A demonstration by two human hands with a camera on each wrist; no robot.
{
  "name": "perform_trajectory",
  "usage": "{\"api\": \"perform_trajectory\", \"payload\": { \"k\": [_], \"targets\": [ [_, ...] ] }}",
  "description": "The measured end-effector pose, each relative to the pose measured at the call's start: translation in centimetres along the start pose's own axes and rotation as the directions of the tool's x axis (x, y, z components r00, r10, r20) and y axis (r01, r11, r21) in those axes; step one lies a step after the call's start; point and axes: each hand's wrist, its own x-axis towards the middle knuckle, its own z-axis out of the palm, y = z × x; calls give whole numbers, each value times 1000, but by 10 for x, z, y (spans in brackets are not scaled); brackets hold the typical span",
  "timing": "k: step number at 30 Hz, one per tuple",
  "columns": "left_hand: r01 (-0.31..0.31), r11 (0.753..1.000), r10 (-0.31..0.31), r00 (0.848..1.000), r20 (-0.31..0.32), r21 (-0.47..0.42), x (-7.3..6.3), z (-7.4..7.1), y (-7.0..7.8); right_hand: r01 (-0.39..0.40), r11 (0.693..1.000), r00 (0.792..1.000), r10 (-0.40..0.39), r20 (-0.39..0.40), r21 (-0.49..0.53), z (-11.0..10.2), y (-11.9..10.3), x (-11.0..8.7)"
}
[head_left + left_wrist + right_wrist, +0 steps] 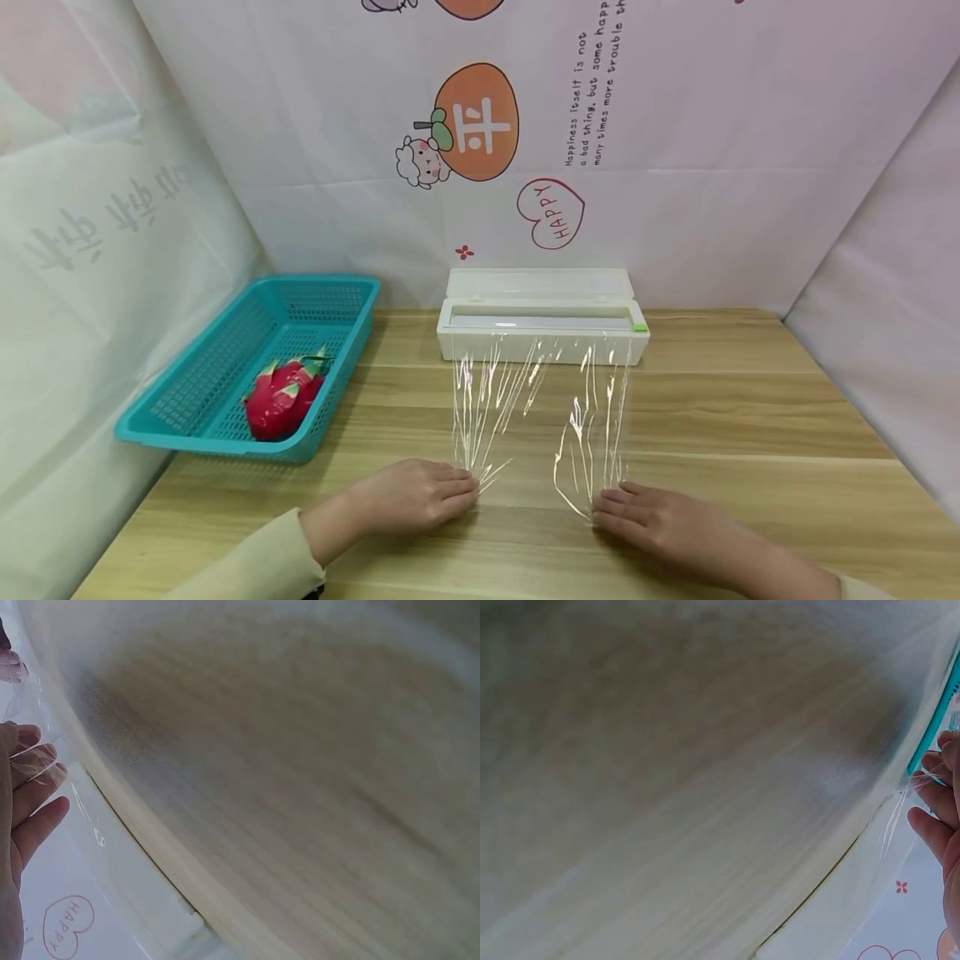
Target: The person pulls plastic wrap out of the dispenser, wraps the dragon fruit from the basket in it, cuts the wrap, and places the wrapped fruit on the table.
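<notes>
A sheet of clear cling film (536, 433) stretches toward me from a white dispenser box (540, 348) at the back of the table, its lid standing up. My left hand (423, 497) pinches the film's near left corner; creases fan out from the fingers. At the near right corner my right hand (660, 523) pinches the film too. In the left wrist view, film lies over the fingertips of the left hand (34, 796). The right wrist view shows the film drawn taut from the fingers of the right hand (939, 799). The head view hides both thumbs.
A teal plastic basket (202, 354) stands on the left of the wooden table (720, 408), with a red dragon fruit (283, 402) in it. A green slider (639, 328) sits at the box's right end. Printed white cloth (675, 225) hangs behind and at both sides.
</notes>
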Motion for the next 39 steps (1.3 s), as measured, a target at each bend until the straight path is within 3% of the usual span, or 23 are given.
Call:
{"api": "perform_trajectory", "payload": {
  "k": [7, 14, 19, 32, 39],
  "targets": [
    [-19, 999, 18, 1000, 12, 36, 0, 0, 1, 33, 999, 999, -31, 34, -39, -1, -1, 2],
    [-12, 999, 11, 999, 41, 35, 0, 4, 3, -4, 998, 998, 8, 64, -66, -6, -4, 2],
    [-10, 1000, 9, 999, 50, 24, 1, 6, 4, -33, 999, 996, 35, 80, -30, -6, -6, 1],
    [31, 997, -32, 999, -6, -68, 5, 8, 5, -42, 997, 999, 42, 5, 59, 2, -1, 3],
    [30, 998, -32, 999, -23, -60, 6, 7, 5, -78, 995, 997, 78, 0, 62, 5, 0, 3]
  ]
}}
